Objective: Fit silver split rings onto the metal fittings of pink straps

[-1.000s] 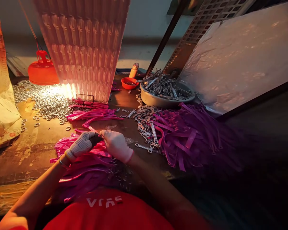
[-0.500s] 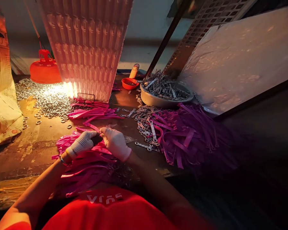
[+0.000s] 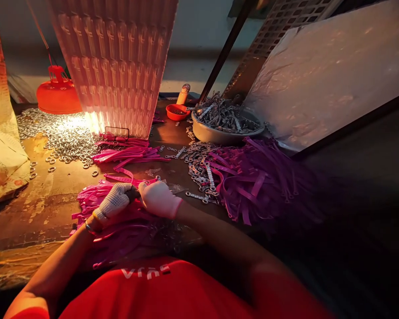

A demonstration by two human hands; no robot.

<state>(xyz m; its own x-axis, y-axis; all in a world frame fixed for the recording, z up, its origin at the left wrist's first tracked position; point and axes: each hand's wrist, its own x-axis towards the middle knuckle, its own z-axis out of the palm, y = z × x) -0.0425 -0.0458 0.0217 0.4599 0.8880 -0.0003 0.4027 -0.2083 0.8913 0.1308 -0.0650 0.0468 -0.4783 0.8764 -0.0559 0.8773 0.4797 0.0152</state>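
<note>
A pink strap lies at the centre-left, its near end at the fingertips of the left hand and right hand, both closed in a pinching grip. Under them spreads a pink pile on the worktop, with metal rings at upper left and a grey basin of chains at upper centre-right.

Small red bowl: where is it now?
In the head view, the small red bowl sits upper middle, on the table just left of the grey basin.
</note>
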